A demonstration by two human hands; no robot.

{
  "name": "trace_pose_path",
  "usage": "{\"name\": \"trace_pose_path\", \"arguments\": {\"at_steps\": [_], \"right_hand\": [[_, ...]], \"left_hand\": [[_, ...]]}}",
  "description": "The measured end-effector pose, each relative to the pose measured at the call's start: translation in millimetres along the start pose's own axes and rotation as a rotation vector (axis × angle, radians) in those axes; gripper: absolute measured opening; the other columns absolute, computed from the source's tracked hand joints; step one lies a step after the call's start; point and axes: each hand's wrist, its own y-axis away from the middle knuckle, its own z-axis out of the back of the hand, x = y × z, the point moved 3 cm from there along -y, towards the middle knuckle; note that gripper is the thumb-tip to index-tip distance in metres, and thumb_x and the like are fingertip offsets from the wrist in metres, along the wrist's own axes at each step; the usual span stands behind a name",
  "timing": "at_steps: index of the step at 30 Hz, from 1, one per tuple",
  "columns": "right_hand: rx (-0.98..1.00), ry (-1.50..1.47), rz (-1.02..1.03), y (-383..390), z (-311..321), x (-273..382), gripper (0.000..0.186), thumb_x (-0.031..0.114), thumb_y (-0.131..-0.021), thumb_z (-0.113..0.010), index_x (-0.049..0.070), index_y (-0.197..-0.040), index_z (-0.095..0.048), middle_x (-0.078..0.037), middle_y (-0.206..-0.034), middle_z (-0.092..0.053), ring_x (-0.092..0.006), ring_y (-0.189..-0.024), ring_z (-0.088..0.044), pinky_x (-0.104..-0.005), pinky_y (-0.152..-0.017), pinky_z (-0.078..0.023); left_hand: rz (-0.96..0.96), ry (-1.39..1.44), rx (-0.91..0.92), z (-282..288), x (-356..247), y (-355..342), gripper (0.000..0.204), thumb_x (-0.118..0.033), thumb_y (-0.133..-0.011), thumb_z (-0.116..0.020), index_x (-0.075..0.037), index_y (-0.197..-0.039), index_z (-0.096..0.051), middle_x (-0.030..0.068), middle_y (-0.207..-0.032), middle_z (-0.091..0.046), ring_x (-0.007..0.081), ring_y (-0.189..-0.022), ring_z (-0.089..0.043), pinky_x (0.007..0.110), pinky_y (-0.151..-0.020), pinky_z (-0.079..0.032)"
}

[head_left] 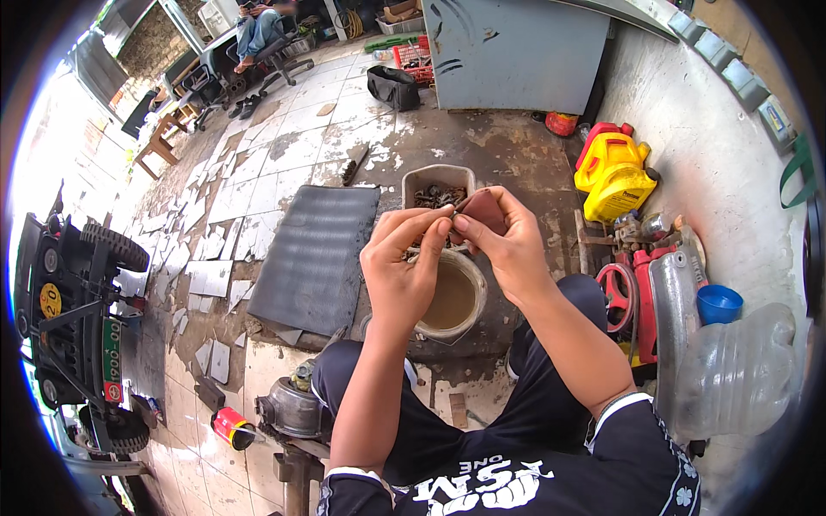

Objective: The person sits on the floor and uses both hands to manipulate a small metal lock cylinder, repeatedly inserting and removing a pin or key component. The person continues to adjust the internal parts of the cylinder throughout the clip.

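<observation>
Both hands meet in front of me, above a bucket. My left hand [400,262] is closed in a pinch at a small dark part, mostly covered by the fingertips, so its kind does not show. A folded reddish-brown sheet [486,209], like sandpaper, is gripped in my right hand [514,245], its edge against the left fingertips. Below them stands the round bucket [480,297] of murky brown liquid. Just beyond it is a pale square tub [409,176] with several small dark metal pieces inside, partly hidden by my hands.
A black ribbed mat [314,258] lies left of the bucket. Yellow jugs [615,176], a blue cup [719,304] and a large clear bottle [736,378] stand right. A metal housing [292,406] sits by my left knee. Broken tiles cover the left floor; another person [256,30] sits far back.
</observation>
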Motion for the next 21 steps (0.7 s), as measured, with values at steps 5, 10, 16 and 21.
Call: {"name": "trace_pose_path", "arguments": {"at_steps": [5, 10, 16, 21], "right_hand": [[-0.007, -0.025, -0.028, 6.8, 4.6, -3.1, 0.019, 0.008, -0.085, -0.073, 0.004, -0.099, -0.06, -0.002, -0.085, -0.067, -0.0075, -0.073, -0.064, -0.0202, -0.061, -0.048], [0.023, -0.006, -0.001, 12.8, 4.9, 13.7, 0.018, 0.011, -0.087, -0.071, 0.004, -0.099, -0.059, -0.002, -0.086, -0.067, -0.0093, -0.074, -0.066, -0.0208, -0.056, -0.043], [0.124, 0.102, -0.107, -5.7, -7.1, 41.0, 0.022, 0.013, -0.088, -0.07, 0.004, -0.104, -0.057, -0.002, -0.087, -0.065, -0.01, -0.073, -0.066, -0.0212, -0.056, -0.043], [0.151, 0.151, -0.177, -12.5, -6.9, 29.9, 0.02, 0.012, -0.088, -0.069, 0.003, -0.102, -0.057, -0.002, -0.087, -0.064, -0.0105, -0.074, -0.065, -0.022, -0.06, -0.046]], "left_hand": [[-0.073, -0.329, 0.155, 8.1, -22.5, -10.4, 0.058, -0.05, -0.092, -0.04, -0.017, -0.138, -0.05, 0.016, -0.149, -0.035, 0.0318, -0.13, -0.041, 0.045, -0.104, -0.038], [0.269, 0.467, 0.291, 15.7, -14.1, -26.2, 0.087, -0.077, -0.087, -0.004, -0.023, -0.154, -0.018, 0.0162, -0.16, -0.009, 0.0327, -0.148, -0.004, 0.049, -0.118, -0.006], [0.322, 0.561, 0.545, -8.1, -2.4, -33.7, 0.088, -0.079, -0.087, -0.014, -0.025, -0.155, -0.007, 0.0172, -0.157, -0.016, 0.0297, -0.139, -0.029, 0.044, -0.109, -0.029], [0.596, 1.612, 0.277, -17.9, 17.2, -9.8, 0.086, -0.078, -0.087, -0.032, -0.022, -0.151, -0.025, 0.0197, -0.151, -0.029, 0.0279, -0.121, -0.046, 0.042, -0.101, -0.037]]}}
